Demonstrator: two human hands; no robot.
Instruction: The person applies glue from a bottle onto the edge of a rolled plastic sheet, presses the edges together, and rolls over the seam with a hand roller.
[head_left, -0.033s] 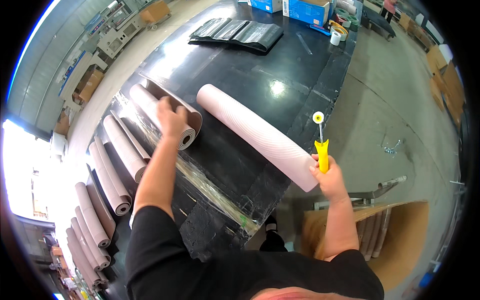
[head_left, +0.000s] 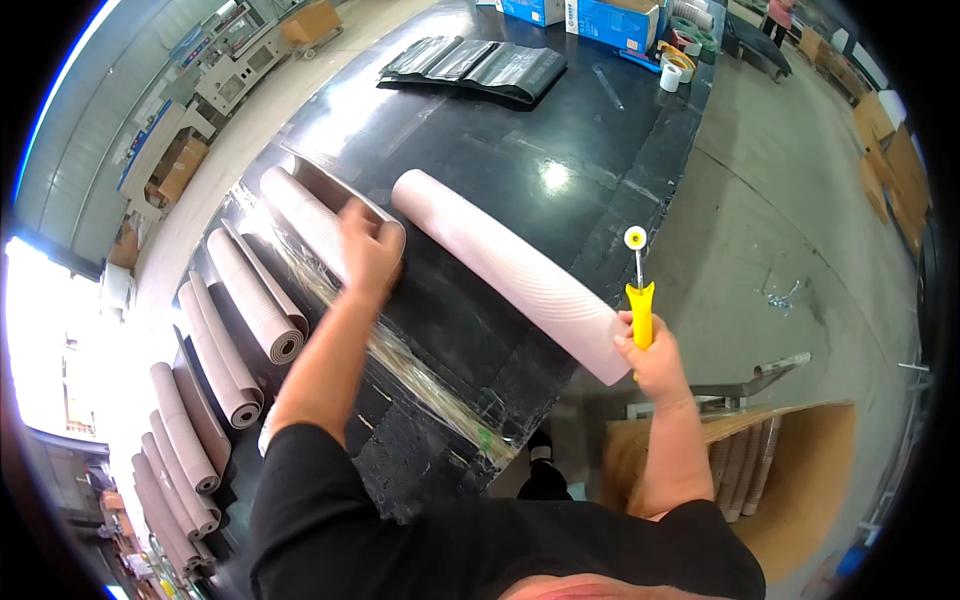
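My right hand is closed around the yellow handle of a small hand roller, whose white head points away from me. It is beside the near end of a pale pink rolled mat lying slantwise on the black table. My left hand, smeared by motion, is over the near end of a partly unrolled mat with a loose brown flap. Its fingers are too blurred to tell whether they grip the mat. Left of it lies another rolled mat with its flap loose.
Several more rolled mats line the table's left side. Black plastic bags lie at the far end, near blue boxes and tape rolls. At lower right, an open carton holds rolled mats.
My left hand has shifted right, from the top of the partly unrolled mat toward its loose flap. My right hand and the hand roller have barely moved.
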